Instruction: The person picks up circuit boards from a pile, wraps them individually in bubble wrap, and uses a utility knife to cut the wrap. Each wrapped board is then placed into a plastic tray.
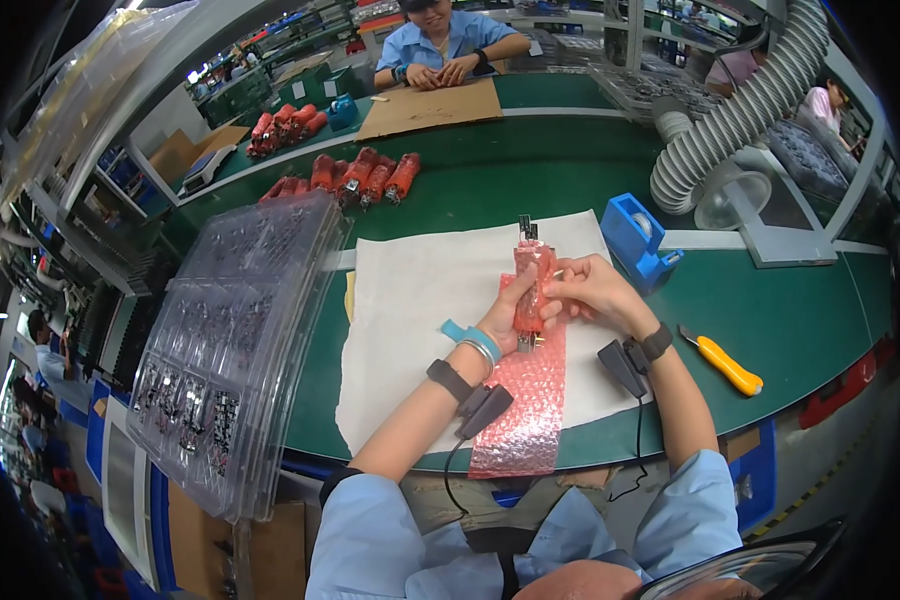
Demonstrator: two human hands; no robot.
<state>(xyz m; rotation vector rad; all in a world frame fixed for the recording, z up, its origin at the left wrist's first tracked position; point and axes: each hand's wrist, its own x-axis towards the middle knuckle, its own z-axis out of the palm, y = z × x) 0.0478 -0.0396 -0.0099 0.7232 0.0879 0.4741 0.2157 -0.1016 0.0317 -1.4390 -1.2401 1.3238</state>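
Note:
A bundle of small metal-ended parts wrapped in red bubble wrap (533, 262) stands upright between my hands, the parts poking out at top and bottom. My left hand (506, 316) is closed around its left and lower side, thumb along the front. On the right side, my right hand (600, 290) has its thumb and fingertips pinched against the wrap; whether a small piece is between them is hidden. A flat pink strip of bubble wrap (518, 432) lies below and partly under the bundle, over a white sheet (410, 330), reaching the table's front edge.
Clear plastic trays (225, 330) of small parts are stacked at left. Several red wrapped bundles (365, 178) lie behind. A blue tape dispenser (635, 240) and yellow-handled cutter (725, 365) sit to the right, near a grey duct hose (740, 110). A co-worker (440, 55) sits opposite at cardboard (430, 110).

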